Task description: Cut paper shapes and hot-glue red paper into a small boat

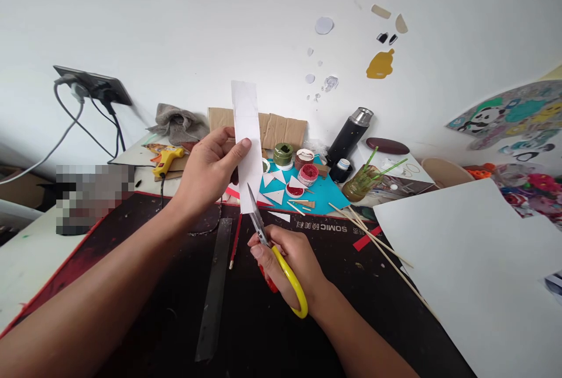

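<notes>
My left hand [215, 161] pinches a strip of white paper [246, 114] between thumb and fingers, holding it upright above the mat. In my right hand [294, 261] is a pair of scissors [287, 275] with yellow and red handles. Their blades point up and to the left at the strip's lower end, near its right edge; I cannot tell whether they are cutting into it. Below lie a flat ruler [214, 290] and a red pencil [236, 243]. Beyond the hands, white paper triangles [274, 196] rest on a blue sheet [331, 193].
Paint jars [284, 155] stand on the blue sheet, with a black thermos [351, 135] behind. A yellow glue gun [167, 161] lies at left. Thin wooden sticks [386, 252] and a large white sheet [478, 261] lie at right on the dark mat [153, 308].
</notes>
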The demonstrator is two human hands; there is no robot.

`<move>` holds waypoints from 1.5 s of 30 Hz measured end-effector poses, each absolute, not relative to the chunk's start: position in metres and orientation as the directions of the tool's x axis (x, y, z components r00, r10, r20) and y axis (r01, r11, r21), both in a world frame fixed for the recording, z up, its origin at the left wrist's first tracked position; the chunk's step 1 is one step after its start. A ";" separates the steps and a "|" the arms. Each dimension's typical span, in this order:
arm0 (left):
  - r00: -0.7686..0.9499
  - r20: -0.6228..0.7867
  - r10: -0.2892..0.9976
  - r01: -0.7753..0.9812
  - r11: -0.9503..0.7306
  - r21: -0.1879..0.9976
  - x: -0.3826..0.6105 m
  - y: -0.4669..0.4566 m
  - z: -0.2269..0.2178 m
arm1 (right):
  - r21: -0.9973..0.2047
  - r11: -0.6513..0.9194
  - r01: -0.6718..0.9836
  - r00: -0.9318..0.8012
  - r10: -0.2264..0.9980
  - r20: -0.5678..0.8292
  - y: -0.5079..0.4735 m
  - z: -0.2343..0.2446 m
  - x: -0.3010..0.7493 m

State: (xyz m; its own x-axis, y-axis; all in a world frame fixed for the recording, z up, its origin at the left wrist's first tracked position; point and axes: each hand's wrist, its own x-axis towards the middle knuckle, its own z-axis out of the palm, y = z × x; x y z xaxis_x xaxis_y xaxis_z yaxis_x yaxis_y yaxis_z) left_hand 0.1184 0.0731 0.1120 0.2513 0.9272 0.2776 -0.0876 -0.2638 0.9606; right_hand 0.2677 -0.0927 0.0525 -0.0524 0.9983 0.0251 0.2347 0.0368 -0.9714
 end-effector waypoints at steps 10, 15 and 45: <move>0.251 0.276 0.928 -0.089 -0.261 0.961 0.118 0.074 0.112 | -0.967 0.051 0.251 -0.042 0.998 0.042 -0.092 0.055 0.267; 0.240 0.278 0.930 -0.091 -0.263 0.960 0.118 0.073 0.112 | -0.962 0.055 0.266 -0.038 0.998 0.047 -0.092 0.055 0.267; 0.268 0.294 0.918 -0.084 -0.281 0.956 0.118 0.075 0.111 | -0.948 0.045 0.314 -0.033 0.999 0.036 -0.091 0.064 0.266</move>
